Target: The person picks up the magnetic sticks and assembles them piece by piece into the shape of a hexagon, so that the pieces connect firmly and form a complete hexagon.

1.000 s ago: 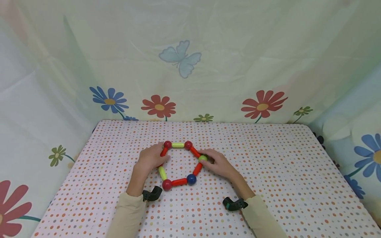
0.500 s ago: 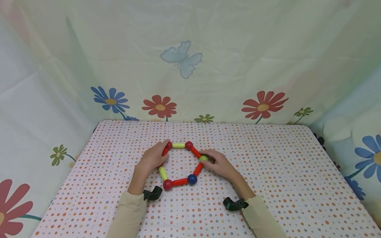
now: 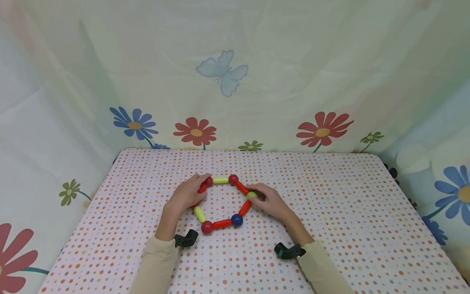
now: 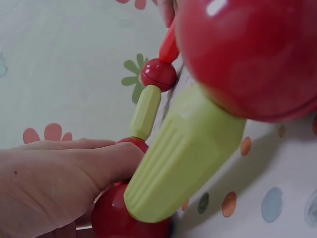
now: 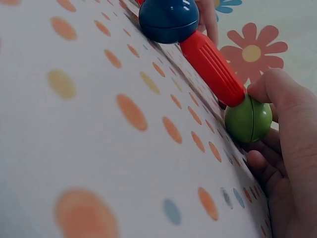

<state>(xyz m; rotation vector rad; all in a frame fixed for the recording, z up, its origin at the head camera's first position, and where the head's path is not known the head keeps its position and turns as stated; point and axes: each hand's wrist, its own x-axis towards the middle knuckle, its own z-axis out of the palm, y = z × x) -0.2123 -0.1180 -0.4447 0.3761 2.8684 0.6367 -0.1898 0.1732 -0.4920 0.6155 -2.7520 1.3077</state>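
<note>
A six-sided ring of toy building rods and balls lies flat on the table. My left hand (image 3: 186,193) grips its upper left side, thumb inside the ring and fingers outside. That hand partly covers a red rod (image 3: 202,188) and the left corner's red ball (image 4: 130,213). Its fingertips touch the top left red ball (image 3: 208,181). On the ring's right corner, my right hand (image 3: 271,201) pinches a green ball (image 5: 249,119) between thumb and fingers. A red rod (image 5: 213,68) joins this green ball to a blue ball (image 3: 237,220). Another red ball (image 3: 207,227) forms the lower left corner.
A dotted cloth covers the table (image 3: 330,212). Behind it hangs a flowered curtain (image 3: 275,102), with more cloth at both sides. Both wrists wear black camera mounts, a left mount (image 3: 186,238) and a right mount (image 3: 289,251).
My left fingers have moved forward onto the top left red ball, and the thumb has drawn in. The ring's left side has shifted slightly. My right hand stays on the green ball.
</note>
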